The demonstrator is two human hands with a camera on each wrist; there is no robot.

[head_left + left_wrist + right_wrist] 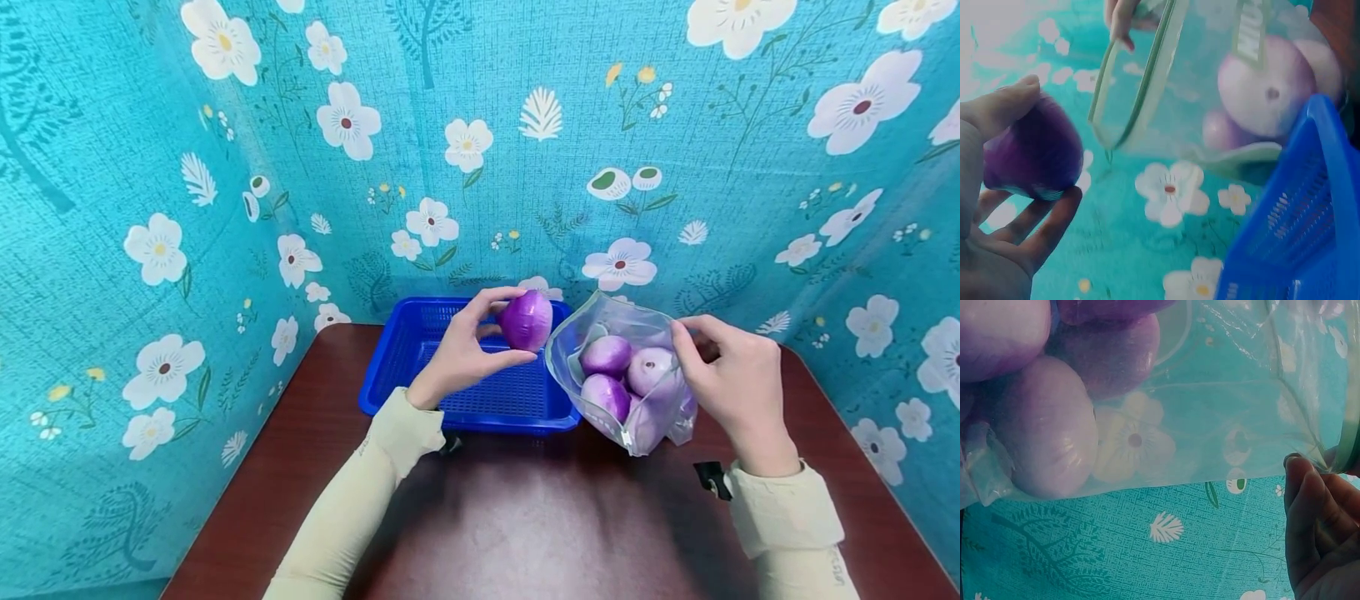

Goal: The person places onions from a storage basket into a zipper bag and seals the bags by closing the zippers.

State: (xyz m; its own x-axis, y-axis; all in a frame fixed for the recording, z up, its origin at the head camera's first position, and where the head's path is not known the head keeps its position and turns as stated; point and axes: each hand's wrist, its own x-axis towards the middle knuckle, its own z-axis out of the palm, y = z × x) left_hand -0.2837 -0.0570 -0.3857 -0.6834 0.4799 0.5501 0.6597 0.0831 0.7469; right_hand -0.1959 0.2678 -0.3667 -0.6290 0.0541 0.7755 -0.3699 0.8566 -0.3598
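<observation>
left of the bag (641, 321), the left hand (459, 354) grips a likely firm, slick onion (528, 322), best held round its middle, the right hand (738, 371) pinching the bag's rim.

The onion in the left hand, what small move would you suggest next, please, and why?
Probably ease the onion into the open bag: the left hand holds it beside the bag, the right hand pinches the bag's edge, and other onions lie inside.
</observation>
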